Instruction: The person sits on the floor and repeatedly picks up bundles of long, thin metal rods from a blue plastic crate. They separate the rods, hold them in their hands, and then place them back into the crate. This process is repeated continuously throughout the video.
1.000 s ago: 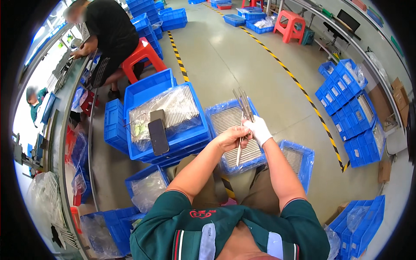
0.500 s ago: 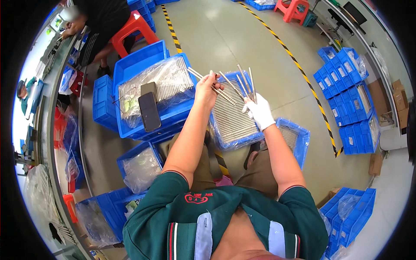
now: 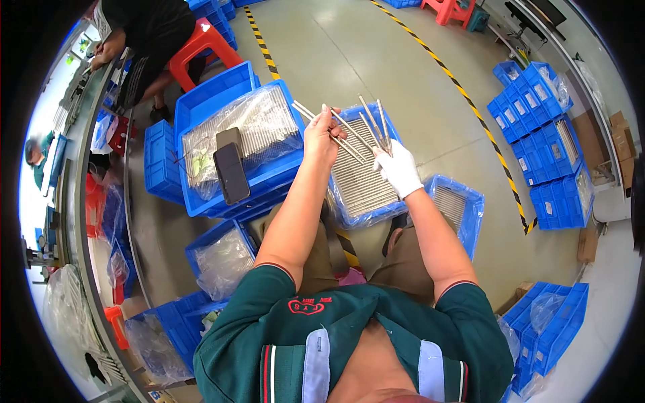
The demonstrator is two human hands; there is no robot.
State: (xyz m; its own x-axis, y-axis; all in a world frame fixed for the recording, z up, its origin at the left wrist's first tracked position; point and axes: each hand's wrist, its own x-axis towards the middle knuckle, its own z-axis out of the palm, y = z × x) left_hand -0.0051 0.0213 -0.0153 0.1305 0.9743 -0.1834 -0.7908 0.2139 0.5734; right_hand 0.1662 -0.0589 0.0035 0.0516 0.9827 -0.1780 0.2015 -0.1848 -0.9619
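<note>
My bare left hand (image 3: 321,139) is closed around a few thin metal rods (image 3: 352,152), which slant out past both sides of the fingers. On my right hand (image 3: 399,170) is a white glove; its fingers grip several similar rods that fan upward and away. One of these leans left, its far end near my left fingers. Beneath both hands sits a blue crate (image 3: 368,219) lined with clear plastic. Rows of metal rods (image 3: 363,191) lie side by side in it, partly hidden by my hands.
Left of my arm, stacked blue crates (image 3: 269,186) hold plastic-covered rods, with a dark phone (image 3: 231,173) on top. Another rod crate (image 3: 478,208) is by my right forearm. A person works near a red stool (image 3: 209,48). More crates (image 3: 537,151) stand at right.
The rods in my right hand have drawn closer together, and their tips sit farther left. The gloved hand has shifted slightly left. My left hand keeps its hold nearly in place.
</note>
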